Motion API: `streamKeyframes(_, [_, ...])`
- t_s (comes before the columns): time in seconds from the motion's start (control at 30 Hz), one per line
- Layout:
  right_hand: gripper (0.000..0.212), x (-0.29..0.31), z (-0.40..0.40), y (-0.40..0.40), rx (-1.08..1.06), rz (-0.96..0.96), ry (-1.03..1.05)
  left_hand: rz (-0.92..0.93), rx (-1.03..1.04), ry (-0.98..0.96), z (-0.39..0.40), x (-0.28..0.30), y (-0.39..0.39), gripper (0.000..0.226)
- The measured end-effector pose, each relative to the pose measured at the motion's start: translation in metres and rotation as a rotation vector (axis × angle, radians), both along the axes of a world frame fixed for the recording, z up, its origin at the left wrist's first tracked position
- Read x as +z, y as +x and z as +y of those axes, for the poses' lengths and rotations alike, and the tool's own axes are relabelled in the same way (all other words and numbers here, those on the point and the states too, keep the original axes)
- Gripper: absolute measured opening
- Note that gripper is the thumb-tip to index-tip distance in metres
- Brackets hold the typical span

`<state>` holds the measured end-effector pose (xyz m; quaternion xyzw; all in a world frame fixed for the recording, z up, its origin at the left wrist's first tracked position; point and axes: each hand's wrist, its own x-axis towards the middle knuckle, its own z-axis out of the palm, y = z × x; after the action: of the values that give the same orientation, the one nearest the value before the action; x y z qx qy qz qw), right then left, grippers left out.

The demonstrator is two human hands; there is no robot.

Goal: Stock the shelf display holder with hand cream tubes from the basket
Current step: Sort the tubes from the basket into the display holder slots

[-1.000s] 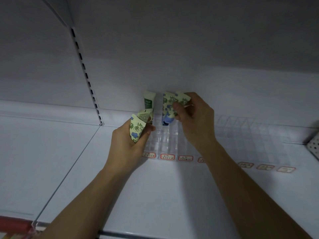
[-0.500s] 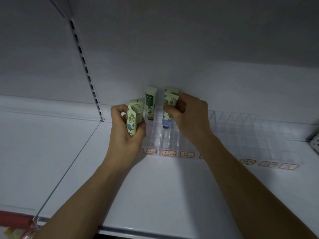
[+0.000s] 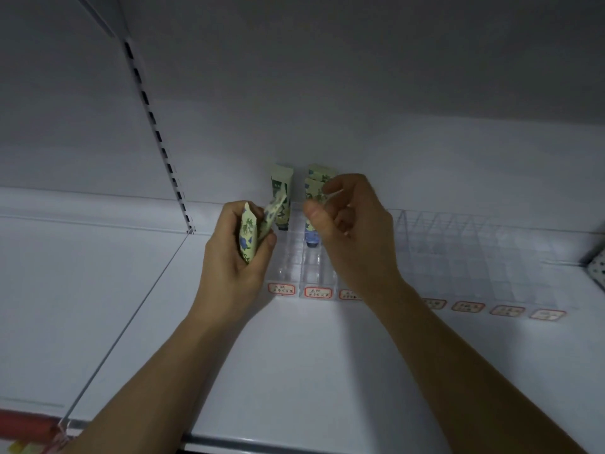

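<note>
Three hand cream tubes point(image 3: 313, 204) stood cap-down in the back slots of the clear holder point(image 3: 458, 257) on the white shelf point(image 3: 294, 371): one in the left column, two in the next. My left hand point(image 3: 234, 257) was clenched around two more tubes point(image 3: 253, 229). My right hand point(image 3: 353, 237) hovered just beside the standing tubes, fingers point(image 3: 312, 213) loosely curled and released, grasping nothing. Red-bordered labels point(image 3: 318, 292) lined the holder's front edge.

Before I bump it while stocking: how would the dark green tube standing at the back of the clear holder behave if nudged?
The dark green tube stands cap down, tall and narrow, so it looks top-heavy. The clear holder walls reach only its lower part, so it would probably lean rather than fall out. It looks small, so it is likely light.
</note>
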<state>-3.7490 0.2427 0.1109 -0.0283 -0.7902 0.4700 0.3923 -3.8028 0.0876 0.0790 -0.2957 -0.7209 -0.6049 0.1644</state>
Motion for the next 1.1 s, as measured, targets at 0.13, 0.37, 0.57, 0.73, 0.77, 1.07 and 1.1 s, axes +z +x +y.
streamKeyframes(0.13, [0.01, -0.002, -0.012, -0.002, 0.182, -0.149, -0.128, -0.001, -0.118, -0.024, 0.003, 0.0, 0.004, 0.026])
streamKeyframes(0.37, [0.013, 0.0, 0.011, -0.005, 0.061, -0.052, -0.29, -0.018, -0.168, -0.032, 0.002, -0.001, 0.002, 0.021])
streamKeyframes(0.57, [0.014, 0.001, 0.034, -0.004, -0.165, 0.088, -0.034, 0.046, -0.072, -0.078, 0.001, -0.007, -0.005, 0.018])
streamKeyframes(0.73, [0.015, 0.0, 0.031, -0.006, -0.193, 0.084, 0.173, 0.06, -0.09, -0.131, 0.001, -0.012, -0.01, 0.022])
streamKeyframes(0.77, [0.015, 0.0, 0.031, -0.006, -0.184, 0.083, 0.169, 0.075, -0.094, -0.167, 0.0, -0.013, -0.011, 0.022])
streamKeyframes(1.07, [0.019, -0.002, 0.024, -0.015, -0.155, -0.079, 0.333, 0.13, -0.106, -0.249, 0.0, -0.016, -0.014, 0.024])
streamKeyframes(1.1, [0.02, -0.004, 0.024, -0.016, -0.143, -0.106, 0.328, 0.122, -0.104, -0.241, 0.0, -0.016, -0.014, 0.026])
